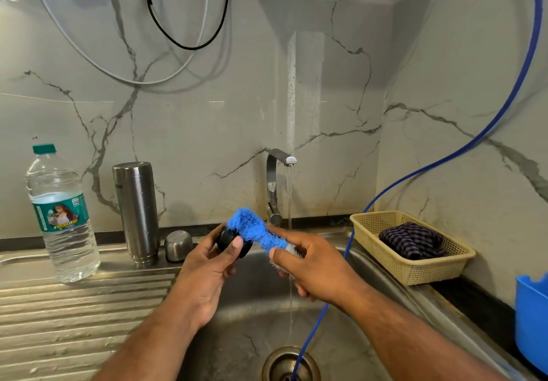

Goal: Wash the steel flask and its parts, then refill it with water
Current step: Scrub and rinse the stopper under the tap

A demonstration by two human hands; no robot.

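The steel flask (137,213) stands upside down on the drainboard, left of the tap. Its steel cup lid (178,245) rests upside down beside it. Over the sink, my left hand (207,273) grips the flask's black stopper (229,239). My right hand (311,268) holds a blue bristle brush (255,229), whose bristles press against the stopper. Behind my hands the tap (275,184) runs, and its thin stream of water (289,196) falls down to the drain (289,364).
A plastic water bottle (62,217) stands on the ribbed drainboard (74,306) at left. A cream basket (412,247) with a checked cloth sits at right. A blue hose (314,327) hangs into the sink. A blue tub (532,318) is at the right edge.
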